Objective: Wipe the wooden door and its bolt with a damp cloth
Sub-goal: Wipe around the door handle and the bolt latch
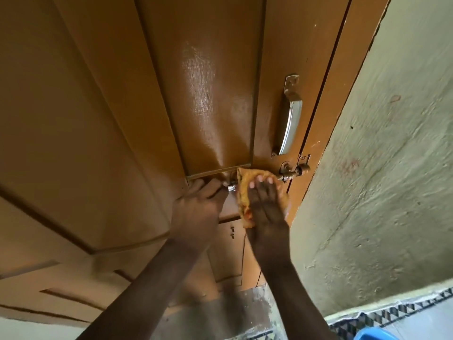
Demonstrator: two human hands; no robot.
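Both hands work at one bolt on the door. Right hand lies flat with fingers straight, pressing one orange cloth over the bolt's middle, so only the rod's ends show. Left hand curls its fingers at the bolt's left end, near the shiny tip; whether it grips the metal I cannot tell. One curved metal handle sits just above the bolt, near the door's edge. A pale wall stands to the right. One blue item shows at the bottom corner, too cropped to identify.
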